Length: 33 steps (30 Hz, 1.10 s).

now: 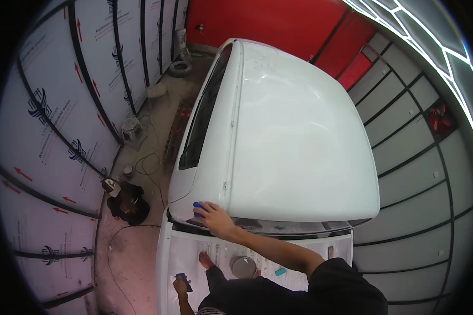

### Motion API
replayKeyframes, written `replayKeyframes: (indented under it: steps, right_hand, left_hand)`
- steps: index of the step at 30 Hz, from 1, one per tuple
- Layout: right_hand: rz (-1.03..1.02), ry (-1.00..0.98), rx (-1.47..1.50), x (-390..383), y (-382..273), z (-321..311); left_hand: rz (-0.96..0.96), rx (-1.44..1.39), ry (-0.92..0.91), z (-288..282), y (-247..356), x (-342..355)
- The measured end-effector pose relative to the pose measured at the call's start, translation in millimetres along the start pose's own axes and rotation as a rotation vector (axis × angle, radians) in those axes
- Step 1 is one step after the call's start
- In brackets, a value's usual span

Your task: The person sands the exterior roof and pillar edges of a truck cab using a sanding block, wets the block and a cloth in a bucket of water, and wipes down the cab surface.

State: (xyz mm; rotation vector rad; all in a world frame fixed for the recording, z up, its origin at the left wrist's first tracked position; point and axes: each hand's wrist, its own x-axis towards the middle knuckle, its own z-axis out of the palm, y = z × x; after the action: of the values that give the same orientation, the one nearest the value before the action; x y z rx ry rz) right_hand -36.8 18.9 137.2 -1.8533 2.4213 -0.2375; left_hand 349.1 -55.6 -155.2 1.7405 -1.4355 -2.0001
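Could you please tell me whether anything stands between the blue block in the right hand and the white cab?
Nothing visible does: the right hand holds the blue block at the near left corner of the white cab, with no other object showing between them. The hand partly hides the block's underside.

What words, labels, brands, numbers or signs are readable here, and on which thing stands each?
Left wall panels: repeated printed lettering, partly legible, not copied here; its finest lines too small.
Same panels: red arrows, signs without words.
White vehicle cab: no text that I can make out.
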Motion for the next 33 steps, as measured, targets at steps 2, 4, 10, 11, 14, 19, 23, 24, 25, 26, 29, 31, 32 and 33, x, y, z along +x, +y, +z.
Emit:
replayKeyframes:
  steps: [2,4,10,11,14,19,23,24,25,26,29,31,32,33]
  right_hand:
    - [0.111,0.015,0.216,-24,-4,-24]
    - [0.227,0.104,0.384,-59,-12,-43]
    - [0.786,-0.046,0.582,-234,-16,-15]
    - [0.902,0.019,0.614,-278,-16,13]
    - [1.346,0.074,0.750,-405,-31,65]
    - [2.139,-0.063,0.495,-677,-154,232]
    - [2.342,-0.134,0.946,-672,-224,156]
    - [2.365,-0.097,0.925,-671,-239,159]
    - [2.390,-0.066,0.900,-673,-256,163]
    - [2.406,-0.054,0.916,-671,-268,169]
    - [2.381,0.237,1.024,-643,-280,224]
    - [2.480,0.474,1.031,-591,-273,234]
    - [2.624,0.693,1.148,-565,-274,232]
    - [2.603,0.720,1.165,-540,-271,223]
  left_hand:
    - [0.022,0.031,-0.045,7,27,11]
    - [0.021,0.038,-0.085,18,47,13]
    - [0.061,0.166,-0.215,89,95,-19]
    - [0.098,0.218,-0.288,103,104,-27]
    - [0.180,0.311,-0.418,138,128,-60]
    - [0.184,0.463,-0.705,225,143,-119]
    - [0.342,0.748,-0.917,242,194,-138]
    - [0.363,0.765,-1.013,254,210,-144]
    - [0.402,0.814,-1.081,270,225,-154]
    - [0.439,0.862,-1.146,284,239,-163]
    - [0.700,0.980,-1.199,325,291,-175]
    - [0.948,1.057,-1.165,360,312,-187]
    - [1.056,1.074,-1.151,376,322,-210]
    - [1.062,1.082,-1.162,388,331,-218]
